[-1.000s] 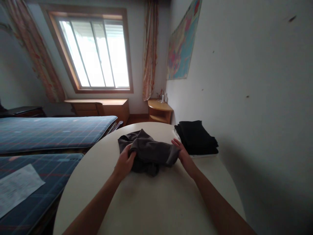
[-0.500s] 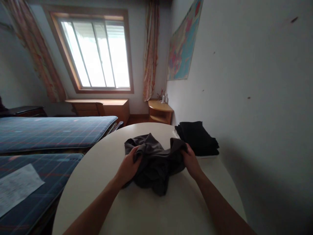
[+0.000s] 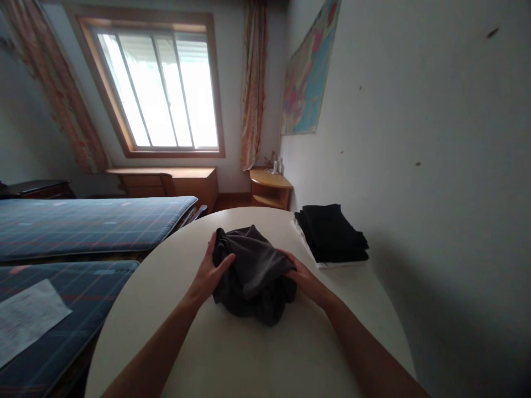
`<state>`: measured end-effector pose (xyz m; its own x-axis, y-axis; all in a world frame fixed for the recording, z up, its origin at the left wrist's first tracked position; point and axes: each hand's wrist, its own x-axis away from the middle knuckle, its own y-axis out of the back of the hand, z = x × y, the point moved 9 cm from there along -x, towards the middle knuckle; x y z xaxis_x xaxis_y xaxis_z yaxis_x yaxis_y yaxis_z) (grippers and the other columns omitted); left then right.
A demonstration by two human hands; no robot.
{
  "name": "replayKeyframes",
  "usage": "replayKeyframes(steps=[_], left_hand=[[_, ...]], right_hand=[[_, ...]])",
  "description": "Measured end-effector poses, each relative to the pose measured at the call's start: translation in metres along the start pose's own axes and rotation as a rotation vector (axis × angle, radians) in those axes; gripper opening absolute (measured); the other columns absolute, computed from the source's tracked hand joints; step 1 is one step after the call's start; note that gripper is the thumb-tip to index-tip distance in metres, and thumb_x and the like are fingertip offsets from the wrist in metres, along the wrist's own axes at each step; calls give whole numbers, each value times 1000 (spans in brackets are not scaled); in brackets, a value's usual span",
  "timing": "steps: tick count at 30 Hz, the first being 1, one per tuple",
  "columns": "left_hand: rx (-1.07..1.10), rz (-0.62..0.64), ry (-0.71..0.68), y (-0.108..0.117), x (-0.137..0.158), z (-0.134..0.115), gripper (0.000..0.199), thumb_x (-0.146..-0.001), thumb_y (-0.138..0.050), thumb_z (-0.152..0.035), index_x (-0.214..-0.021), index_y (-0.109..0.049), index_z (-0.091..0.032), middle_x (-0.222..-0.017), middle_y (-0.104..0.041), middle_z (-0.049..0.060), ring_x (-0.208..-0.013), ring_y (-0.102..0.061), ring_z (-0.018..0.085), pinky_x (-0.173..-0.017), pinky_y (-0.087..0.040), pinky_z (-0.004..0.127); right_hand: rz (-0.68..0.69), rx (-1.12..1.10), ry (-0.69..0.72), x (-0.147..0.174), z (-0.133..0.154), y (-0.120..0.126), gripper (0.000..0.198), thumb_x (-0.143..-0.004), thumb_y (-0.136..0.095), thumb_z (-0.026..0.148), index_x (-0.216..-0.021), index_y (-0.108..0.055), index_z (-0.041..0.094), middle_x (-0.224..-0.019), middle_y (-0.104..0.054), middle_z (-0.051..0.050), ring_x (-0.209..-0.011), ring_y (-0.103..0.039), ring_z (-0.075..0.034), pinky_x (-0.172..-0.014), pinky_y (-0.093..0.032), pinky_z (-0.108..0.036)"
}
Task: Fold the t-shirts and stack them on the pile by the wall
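A crumpled dark grey garment (image 3: 257,271) lies bunched on the round white table (image 3: 249,359); its exact kind cannot be made out. My left hand (image 3: 211,271) grips its left edge, with the thumb on the near side and the fingers behind the cloth. On the other side, my right hand (image 3: 301,276) holds the garment's right edge, its fingertips partly hidden by the fabric. A stack of folded black cloth (image 3: 332,232) rests to the right of the garment, with white material (image 3: 340,265) showing beneath it.
A wall (image 3: 448,210) runs along the table's right side. To the left are mattresses (image 3: 95,226) with a plaid cover, and a sheet of paper (image 3: 31,318) on the nearer one. A small wooden corner shelf (image 3: 271,179) stands beyond the table.
My right hand has moved left, folding the garment's right part inward. My left hand has shifted slightly up and left along its edge. The garment is more compact.
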<state>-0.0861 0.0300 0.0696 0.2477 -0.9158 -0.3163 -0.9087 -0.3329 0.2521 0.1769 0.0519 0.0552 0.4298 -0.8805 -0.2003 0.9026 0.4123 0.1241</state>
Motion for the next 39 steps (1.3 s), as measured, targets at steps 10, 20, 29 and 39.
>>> replayKeyframes(steps=[10,20,29,39], left_hand=[[-639,426,-503,-77,64,-47,116,-64,-81,-63,-158,-20,-33,-166,0,15,-148,-8,50,-111,-31,65],[-636,295,-444,-70,41,-39,23,-81,-57,-15,-102,-64,-20,-132,-55,12,-120,-55,31,-100,-49,45],[-271,35,-219,-13,4,-5,50,-76,-58,-18,-126,-53,-19,-133,-53,13,-130,-49,30,-109,-41,49],[-253,579,-214,-38,31,-16,70,-86,-63,-48,-151,-42,-31,-165,-19,10,-149,-20,40,-116,-27,59]], right_hand=[[-18,249,125,5,25,-17,45,-87,-61,51,-122,-67,22,-144,-55,-10,-134,-47,-31,-117,-30,-50],[61,587,2,11,-7,-16,122,-63,-83,56,-158,-16,19,-164,-14,-17,-152,-6,-36,-122,-10,-55],[48,434,-39,8,-14,-13,124,-51,-92,46,-154,-27,25,-149,-46,-14,-137,-43,-35,-116,-29,-53],[-282,-248,-129,-1,-11,26,59,-62,-82,33,-115,-61,20,-104,-73,-6,-97,-69,-25,-92,-52,-41]])
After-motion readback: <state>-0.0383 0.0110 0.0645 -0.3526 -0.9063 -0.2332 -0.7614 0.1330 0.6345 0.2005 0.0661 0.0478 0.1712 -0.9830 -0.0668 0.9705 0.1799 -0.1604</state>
